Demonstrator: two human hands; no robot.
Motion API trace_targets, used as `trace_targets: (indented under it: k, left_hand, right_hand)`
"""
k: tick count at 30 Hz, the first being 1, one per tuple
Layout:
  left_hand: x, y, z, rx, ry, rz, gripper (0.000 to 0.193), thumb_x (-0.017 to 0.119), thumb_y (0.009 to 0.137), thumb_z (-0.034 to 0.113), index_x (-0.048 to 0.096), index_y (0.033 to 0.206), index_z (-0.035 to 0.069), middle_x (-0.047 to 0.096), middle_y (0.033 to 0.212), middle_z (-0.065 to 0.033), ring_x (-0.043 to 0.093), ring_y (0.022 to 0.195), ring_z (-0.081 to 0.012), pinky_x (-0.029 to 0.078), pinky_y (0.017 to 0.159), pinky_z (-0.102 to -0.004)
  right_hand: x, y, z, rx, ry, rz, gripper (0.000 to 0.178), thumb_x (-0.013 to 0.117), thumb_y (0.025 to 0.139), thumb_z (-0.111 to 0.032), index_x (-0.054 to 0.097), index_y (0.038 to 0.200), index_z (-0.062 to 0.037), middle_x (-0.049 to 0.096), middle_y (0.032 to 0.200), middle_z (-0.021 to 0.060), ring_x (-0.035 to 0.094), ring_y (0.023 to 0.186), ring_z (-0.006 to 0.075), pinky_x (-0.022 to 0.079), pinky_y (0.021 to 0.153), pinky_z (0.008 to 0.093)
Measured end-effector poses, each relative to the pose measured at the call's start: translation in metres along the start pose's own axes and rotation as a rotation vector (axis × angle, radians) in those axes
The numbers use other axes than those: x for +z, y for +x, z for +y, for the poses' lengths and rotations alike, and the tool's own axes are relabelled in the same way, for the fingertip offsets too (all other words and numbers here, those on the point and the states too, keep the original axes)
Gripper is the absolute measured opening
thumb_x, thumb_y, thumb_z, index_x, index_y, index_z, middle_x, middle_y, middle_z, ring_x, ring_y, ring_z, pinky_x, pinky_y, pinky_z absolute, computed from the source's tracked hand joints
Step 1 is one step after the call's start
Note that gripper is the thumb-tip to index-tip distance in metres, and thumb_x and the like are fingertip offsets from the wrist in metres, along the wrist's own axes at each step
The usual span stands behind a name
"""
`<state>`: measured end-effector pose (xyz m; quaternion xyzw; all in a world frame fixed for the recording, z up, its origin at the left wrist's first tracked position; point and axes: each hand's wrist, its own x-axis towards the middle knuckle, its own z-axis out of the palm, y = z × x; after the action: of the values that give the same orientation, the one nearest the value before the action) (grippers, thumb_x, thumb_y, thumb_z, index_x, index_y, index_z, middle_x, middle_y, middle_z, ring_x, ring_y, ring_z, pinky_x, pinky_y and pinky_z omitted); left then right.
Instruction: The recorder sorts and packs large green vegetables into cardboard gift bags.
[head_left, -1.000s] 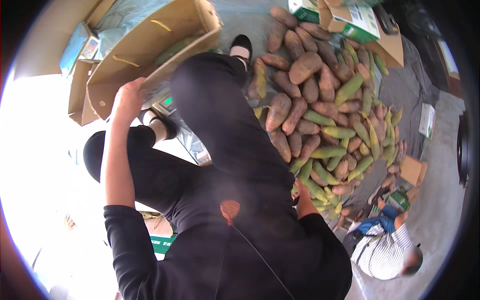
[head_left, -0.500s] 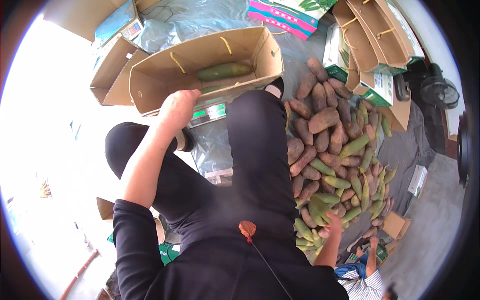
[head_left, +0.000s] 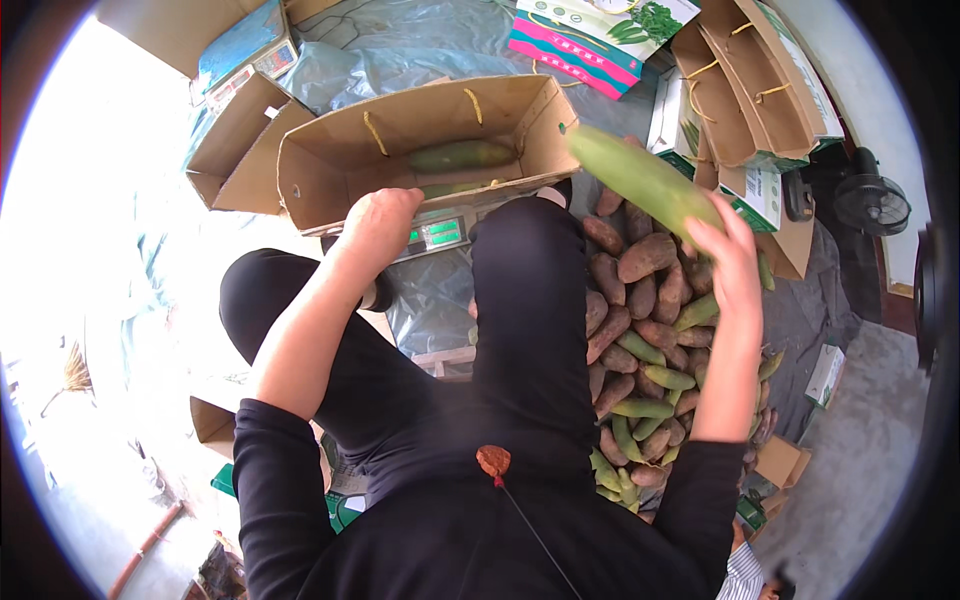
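My left hand (head_left: 378,222) is closed on the near rim of a long open cardboard box (head_left: 335,192) with yellow cord handles. Inside the box lies a long dark-green vegetable (head_left: 462,155), with part of another green one nearer the rim. The box stands on a scale (head_left: 437,234) with a lit green display. To the right, my right hand (head_left: 724,262) grips one end of a big, pale green, gourd-like vegetable (head_left: 640,178). Slightly blurred, it is raised above the pile, its far end close to the box's right end.
A large pile of brown, potato-like produce (head_left: 647,257) and green vegetables lies right of my leg. Flattened cartons (head_left: 745,80) and a black fan (head_left: 872,196) are at the far right. Another scale (head_left: 240,50) stands far left. A person's striped sleeve (head_left: 742,575) shows lower right.
My right hand has come up from the lower pile, bringing the green vegetable toward the box's right end. My left hand stays on the rim. The whole view has shifted slightly.
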<state>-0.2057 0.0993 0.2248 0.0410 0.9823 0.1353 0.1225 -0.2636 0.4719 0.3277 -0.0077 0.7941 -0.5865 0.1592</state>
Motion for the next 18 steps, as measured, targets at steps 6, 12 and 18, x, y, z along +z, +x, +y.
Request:
trace_targets:
  k: [6,12,18]
  left_hand:
    - [-0.002,0.006,0.004,0.022,-0.011,-0.002,0.018,0.053,0.075,0.000,0.061,0.091,0.003,0.062,0.081,-0.0202,0.060,0.083,-0.0360,0.047,0.075,-0.0438]
    - [0.000,0.011,-0.002,0.056,0.096,0.002,0.027,0.050,0.075,-0.001,0.061,0.099,0.005,0.063,0.089,-0.0182,0.061,0.088,-0.0337,0.049,0.076,-0.0426]
    - [-0.005,0.010,-0.004,0.039,0.032,0.027,0.027,0.054,0.079,0.007,0.059,0.105,0.005,0.061,0.092,-0.0228,0.057,0.091,-0.0381,0.045,0.079,-0.0453]
  right_hand:
    - [0.122,0.100,-0.007,-0.103,-0.086,-0.321,0.048,0.073,0.072,-0.029,0.059,0.108,-0.0002,0.062,0.081,0.0013,0.053,0.067,0.0069,0.043,0.060,0.0220]
    - [0.145,0.124,0.015,-0.349,-0.240,-0.221,0.071,0.068,0.080,-0.037,0.038,0.132,0.0017,0.059,0.113,0.0164,0.056,0.102,0.0184,0.044,0.089,0.0301]
    - [0.005,0.038,0.058,-0.040,-0.138,0.036,0.038,0.057,0.088,-0.030,0.055,0.119,-0.0071,0.062,0.106,0.0034,0.057,0.096,0.0122,0.044,0.080,0.0266]
